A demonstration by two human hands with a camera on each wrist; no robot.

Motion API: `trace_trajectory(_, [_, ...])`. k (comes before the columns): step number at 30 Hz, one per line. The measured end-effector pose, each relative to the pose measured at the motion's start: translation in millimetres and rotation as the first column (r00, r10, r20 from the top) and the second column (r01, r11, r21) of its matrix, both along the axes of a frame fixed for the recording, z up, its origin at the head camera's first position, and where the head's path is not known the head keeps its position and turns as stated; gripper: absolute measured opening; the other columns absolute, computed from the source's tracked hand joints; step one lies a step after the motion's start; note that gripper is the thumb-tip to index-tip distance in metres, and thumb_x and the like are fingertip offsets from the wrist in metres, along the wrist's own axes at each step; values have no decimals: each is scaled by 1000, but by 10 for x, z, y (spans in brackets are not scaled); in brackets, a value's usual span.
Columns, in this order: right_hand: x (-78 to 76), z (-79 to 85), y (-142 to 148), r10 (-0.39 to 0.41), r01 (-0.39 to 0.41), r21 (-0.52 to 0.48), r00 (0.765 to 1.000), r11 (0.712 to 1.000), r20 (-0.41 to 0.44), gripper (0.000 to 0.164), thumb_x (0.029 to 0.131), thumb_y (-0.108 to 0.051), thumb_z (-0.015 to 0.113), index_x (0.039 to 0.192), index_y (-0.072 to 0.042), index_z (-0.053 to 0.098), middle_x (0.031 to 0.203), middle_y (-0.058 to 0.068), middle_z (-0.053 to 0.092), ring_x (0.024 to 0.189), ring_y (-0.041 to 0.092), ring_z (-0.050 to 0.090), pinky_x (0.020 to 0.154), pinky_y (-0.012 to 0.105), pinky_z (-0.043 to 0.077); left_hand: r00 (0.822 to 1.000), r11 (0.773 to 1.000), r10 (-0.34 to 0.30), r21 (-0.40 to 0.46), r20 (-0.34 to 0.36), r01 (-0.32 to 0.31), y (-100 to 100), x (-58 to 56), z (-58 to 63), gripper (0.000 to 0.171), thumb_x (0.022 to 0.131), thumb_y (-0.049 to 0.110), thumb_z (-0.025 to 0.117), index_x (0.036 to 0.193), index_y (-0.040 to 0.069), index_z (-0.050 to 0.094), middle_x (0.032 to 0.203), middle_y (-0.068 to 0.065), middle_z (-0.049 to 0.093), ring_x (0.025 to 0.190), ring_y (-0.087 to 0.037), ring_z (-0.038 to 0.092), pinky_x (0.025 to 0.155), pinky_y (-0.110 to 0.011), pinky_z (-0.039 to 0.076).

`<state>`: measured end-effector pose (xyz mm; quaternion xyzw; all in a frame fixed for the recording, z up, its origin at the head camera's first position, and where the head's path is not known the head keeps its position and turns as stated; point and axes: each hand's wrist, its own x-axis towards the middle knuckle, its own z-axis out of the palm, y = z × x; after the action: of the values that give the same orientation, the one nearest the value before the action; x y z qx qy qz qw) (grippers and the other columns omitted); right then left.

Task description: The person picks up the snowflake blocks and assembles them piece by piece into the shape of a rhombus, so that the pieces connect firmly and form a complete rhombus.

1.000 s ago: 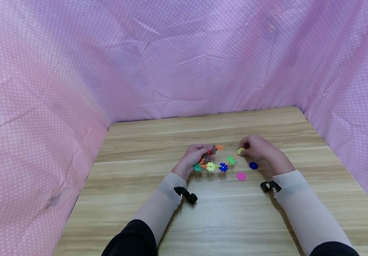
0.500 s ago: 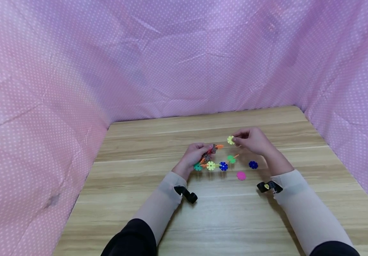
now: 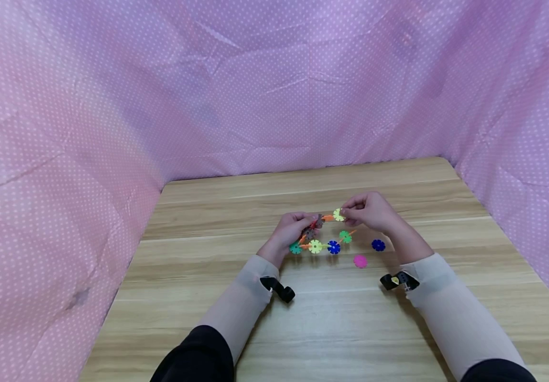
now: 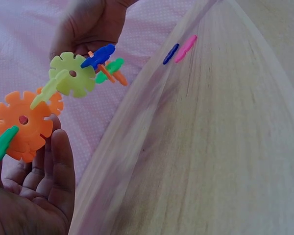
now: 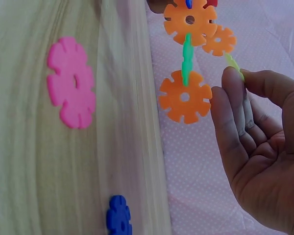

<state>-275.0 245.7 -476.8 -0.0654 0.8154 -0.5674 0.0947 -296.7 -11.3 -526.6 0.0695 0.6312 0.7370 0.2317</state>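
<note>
My left hand (image 3: 290, 233) grips a curved chain of interlocked, notched plastic snowflake discs, raised over the table. In the head view its near side runs from a teal disc (image 3: 296, 248) through a yellow disc (image 3: 315, 246) and a blue disc (image 3: 334, 247) to a green disc (image 3: 345, 236). My right hand (image 3: 372, 213) pinches a pale yellow disc (image 3: 338, 215) between thumb and forefinger. That disc's edge meets the orange disc (image 3: 327, 218) at the chain's far end. From the right wrist, the pinched yellow disc (image 5: 233, 66) is seen edge-on beside an orange disc (image 5: 219, 40).
A loose pink disc (image 3: 360, 261) and a loose dark blue disc (image 3: 378, 245) lie on the wooden table (image 3: 207, 212), just right of the chain. Pink dotted cloth (image 3: 274, 95) hangs behind and along both sides of the table.
My right hand has lifted the yellow disc and carried it up and left to the chain's orange end. The left hand has stayed in place with the chain.
</note>
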Motion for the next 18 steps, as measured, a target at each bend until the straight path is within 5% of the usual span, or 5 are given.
trace_trajectory(6, [-9,-35,-22,-5,8,-68,999,998,34,24,100,-7,71,113,13,70,95,21,77,79,24,77,79,43,64,1000,1000,9,-8,1,-9,0,1,8,25,102,22,73,114,1,77,103,-14,78,82,-19,74,72,-27,62])
trace_trajectory(18, [-51,-107,-47,-9,26,-192,996,981,93,26,100,-2,69,117,16,63,97,22,77,86,37,77,85,54,61,999,999,35,-5,6,-35,-7,-12,19,22,102,20,72,111,1,77,104,-14,78,80,-16,74,74,-27,62])
